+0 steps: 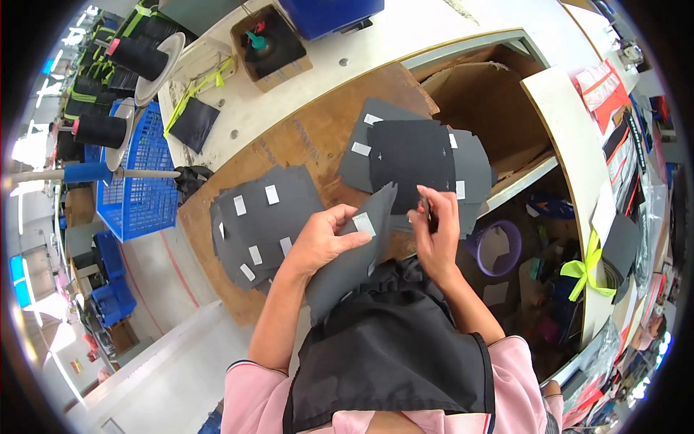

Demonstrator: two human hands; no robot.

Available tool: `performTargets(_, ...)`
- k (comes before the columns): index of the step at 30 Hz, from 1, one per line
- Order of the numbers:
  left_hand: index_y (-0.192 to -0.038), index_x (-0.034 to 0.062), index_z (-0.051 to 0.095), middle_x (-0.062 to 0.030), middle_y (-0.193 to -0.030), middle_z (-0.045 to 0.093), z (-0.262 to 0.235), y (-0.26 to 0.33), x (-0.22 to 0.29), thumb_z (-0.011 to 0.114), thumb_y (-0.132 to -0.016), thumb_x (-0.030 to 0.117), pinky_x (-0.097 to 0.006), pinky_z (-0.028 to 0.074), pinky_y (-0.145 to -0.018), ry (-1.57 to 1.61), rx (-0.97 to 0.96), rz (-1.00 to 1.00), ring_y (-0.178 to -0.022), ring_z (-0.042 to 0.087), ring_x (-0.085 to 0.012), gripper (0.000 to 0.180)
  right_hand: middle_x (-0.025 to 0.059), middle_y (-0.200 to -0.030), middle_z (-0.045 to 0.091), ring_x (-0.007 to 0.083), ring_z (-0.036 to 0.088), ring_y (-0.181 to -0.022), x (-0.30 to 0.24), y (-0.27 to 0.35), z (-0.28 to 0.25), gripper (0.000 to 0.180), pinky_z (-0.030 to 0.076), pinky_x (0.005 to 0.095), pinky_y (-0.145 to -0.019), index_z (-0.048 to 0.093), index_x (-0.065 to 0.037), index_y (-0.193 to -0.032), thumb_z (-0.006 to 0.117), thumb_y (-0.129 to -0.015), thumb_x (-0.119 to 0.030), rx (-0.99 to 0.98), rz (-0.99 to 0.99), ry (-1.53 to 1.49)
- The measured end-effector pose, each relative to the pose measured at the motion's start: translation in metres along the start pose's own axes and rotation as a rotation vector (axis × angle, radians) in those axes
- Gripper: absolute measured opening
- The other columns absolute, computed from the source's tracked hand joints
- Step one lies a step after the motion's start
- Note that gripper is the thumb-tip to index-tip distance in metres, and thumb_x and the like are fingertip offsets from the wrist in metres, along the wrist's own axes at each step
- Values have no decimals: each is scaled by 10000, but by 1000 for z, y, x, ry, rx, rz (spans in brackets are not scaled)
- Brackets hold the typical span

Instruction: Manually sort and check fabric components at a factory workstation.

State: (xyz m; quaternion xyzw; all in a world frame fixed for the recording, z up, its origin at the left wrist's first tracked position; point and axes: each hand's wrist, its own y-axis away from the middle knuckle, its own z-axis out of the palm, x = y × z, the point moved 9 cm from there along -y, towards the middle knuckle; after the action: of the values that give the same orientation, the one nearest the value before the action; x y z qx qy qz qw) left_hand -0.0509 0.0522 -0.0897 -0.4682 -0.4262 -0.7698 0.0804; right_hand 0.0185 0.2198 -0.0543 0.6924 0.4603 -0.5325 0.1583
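My left hand [322, 242] grips a dark grey fabric panel [336, 276] between thumb and fingers. The panel stands tilted against my lap, with a white label near my thumb. To its right, my right hand [439, 242] is closed, fingertips pinched around a small dark item that I cannot make out. Beyond my hands lies a black fabric panel [408, 155] with small white marks, on top of grey panels [471, 160] that carry white labels. A spread pile of grey labelled panels [267, 217] lies to the left of my left hand.
The brown board [289, 141] lies on the white table. An open cardboard box [481, 101] sits in the table's cutout, and a purple bin [499, 249] stands below right. Black thread cones [137, 58] and a blue basket [137, 181] are at left; a small box [271, 54] is behind.
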Motion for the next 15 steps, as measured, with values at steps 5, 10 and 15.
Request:
performTargets(5,-1024,-12,559,-44,-911,622,7,6,12,716,-761,117,-243,458,-747,-139,22,58,-828,568,-91,333,75,-836,552,221,578,-612,-45,4,18,352,472,306,-545,566,-57,-947,730,-636,-39,-357,-208,73)
performTargets(10,-992,-10,559,-46,-873,622,9,11,13,711,-756,108,-239,456,-714,-129,29,9,-798,565,-84,304,80,-803,556,244,562,-633,-56,5,21,386,463,323,-525,582,-62,-940,737,-590,-13,-346,-402,118)
performTargets(15,-956,-10,568,-36,-820,613,6,12,14,713,-751,116,-236,451,-683,-162,38,16,-765,553,-80,280,69,-762,568,232,569,-623,-54,6,22,356,464,323,-526,604,-66,-920,746,-596,-28,-341,-348,84)
